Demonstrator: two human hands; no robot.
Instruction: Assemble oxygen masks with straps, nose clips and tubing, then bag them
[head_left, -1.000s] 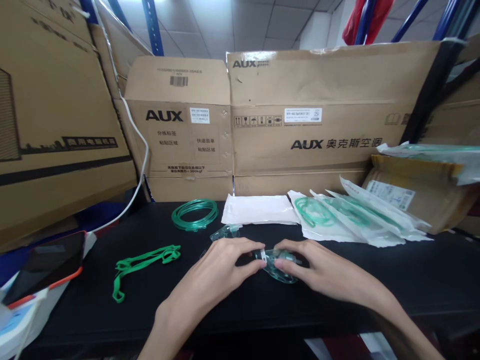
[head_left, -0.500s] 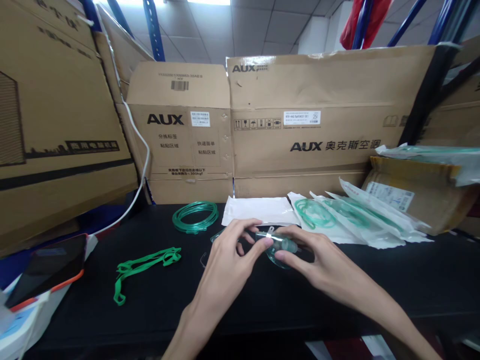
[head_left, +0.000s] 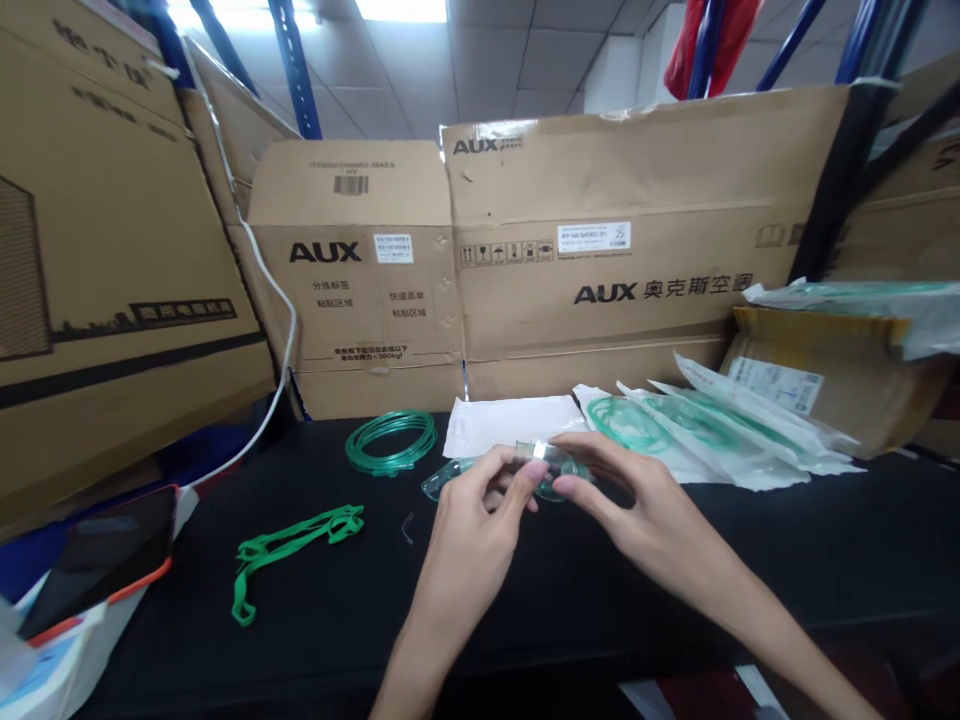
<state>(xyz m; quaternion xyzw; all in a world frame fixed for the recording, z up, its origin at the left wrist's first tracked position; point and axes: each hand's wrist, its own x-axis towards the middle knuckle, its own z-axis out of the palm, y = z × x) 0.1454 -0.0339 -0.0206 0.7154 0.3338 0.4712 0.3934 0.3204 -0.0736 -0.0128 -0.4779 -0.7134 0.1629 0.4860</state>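
Note:
Both hands hold a small clear, greenish plastic oxygen mask point(head_left: 551, 457) above the black table. A silvery strip shows on its upper side. My left hand point(head_left: 469, 530) grips its left part, thumb pressed on the front. My right hand point(head_left: 634, 500) pinches its right end between thumb and fingers. Fingers cover much of the mask. Behind my left hand lies another clear greenish plastic piece point(head_left: 444, 480), partly hidden, its kind unclear. A coil of green tubing point(head_left: 391, 442) and a green elastic strap point(head_left: 300, 535) lie to the left.
A white packet point(head_left: 510, 425) lies behind my hands. Several packed green tubing sets point(head_left: 697, 425) fan out at the right, beside a carton point(head_left: 817, 400). A thin clear curved strand point(head_left: 407, 528) lies left of my left hand. A phone point(head_left: 105, 560) rests far left. Cardboard walls point(head_left: 637, 200) stand behind.
The mask has been turned in my hands; its cylindrical right end now shows less. My left hand has shifted slightly right, uncovering more of the clear piece and the strand. The view has moved a little.

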